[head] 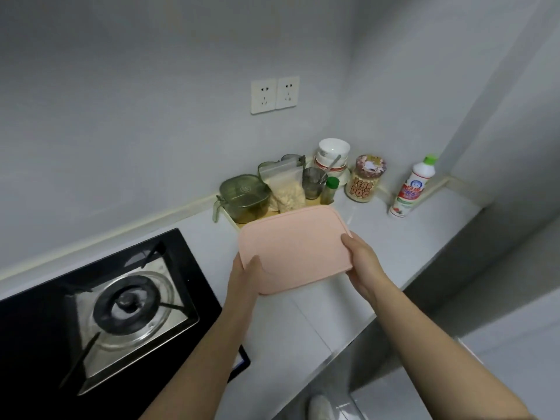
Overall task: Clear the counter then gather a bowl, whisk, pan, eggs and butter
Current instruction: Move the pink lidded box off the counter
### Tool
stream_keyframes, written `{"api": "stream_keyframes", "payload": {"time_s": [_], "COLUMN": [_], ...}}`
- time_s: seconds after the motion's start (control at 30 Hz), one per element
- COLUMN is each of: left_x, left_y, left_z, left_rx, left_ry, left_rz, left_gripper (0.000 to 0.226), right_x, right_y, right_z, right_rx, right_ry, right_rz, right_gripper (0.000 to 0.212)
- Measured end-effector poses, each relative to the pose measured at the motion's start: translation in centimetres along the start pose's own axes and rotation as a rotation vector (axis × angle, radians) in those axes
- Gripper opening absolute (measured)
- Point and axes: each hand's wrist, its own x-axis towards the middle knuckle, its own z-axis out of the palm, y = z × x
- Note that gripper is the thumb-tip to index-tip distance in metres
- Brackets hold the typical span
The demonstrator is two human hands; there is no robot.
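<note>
A pink cutting board [295, 244] is held tilted above the white counter [409, 237], in front of a cluster of containers. My left hand [245, 280] grips its near-left corner, thumb on top. My right hand [362, 259] grips its right edge. White bowls [333, 153] are stacked at the back near the wall, with a spoon handle sticking out. No whisk, pan, eggs or butter shows.
A gas stove [121, 304] fills the left. Behind the board stand a green lidded container [244, 198], a zip bag of food [286, 189], a glass cup [313, 183], a green-capped bottle [330, 190], a "Year of the Dog" jar [365, 183] and a white detergent bottle [412, 186]. Two wall sockets [274, 93] sit above.
</note>
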Motion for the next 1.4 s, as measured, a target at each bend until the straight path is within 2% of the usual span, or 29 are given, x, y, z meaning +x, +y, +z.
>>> {"api": "stream_keyframes", "payload": {"time_s": [0.13,0.27,0.43,0.7,1.07,1.4], "left_x": [2.4,4.9,7.2,9.1,10.2,10.6], "left_y": [0.1,0.1,-0.2,-1.0,-0.9,-1.1], "left_z": [4.9,8.4,11.0,12.6,12.6,12.3], "left_rx": [0.021,0.078,0.133,0.173,0.097,0.138], "left_ry": [0.149,0.284,0.411,0.481,0.510,0.502], "left_rz": [0.056,0.025,-0.052,-0.061,-0.106,-0.098], "left_gripper": [0.044,0.045,0.046,0.045,0.047,0.047], "right_x": [6.4,11.1,16.1,17.5,17.7,17.7], "right_y": [-2.4,-4.2,-3.4,-3.5,-3.0,-2.8], "right_z": [-2.0,-2.7,-3.1,-3.2,-3.1,-3.2], "right_rx": [-0.099,-0.179,-0.330,-0.444,-0.363,-0.391], "right_ry": [-0.085,-0.168,-0.186,-0.184,-0.126,-0.156], "right_rz": [0.005,0.050,0.079,0.125,0.065,0.008], "right_gripper": [0.038,0.037,0.042,0.043,0.038,0.035]}}
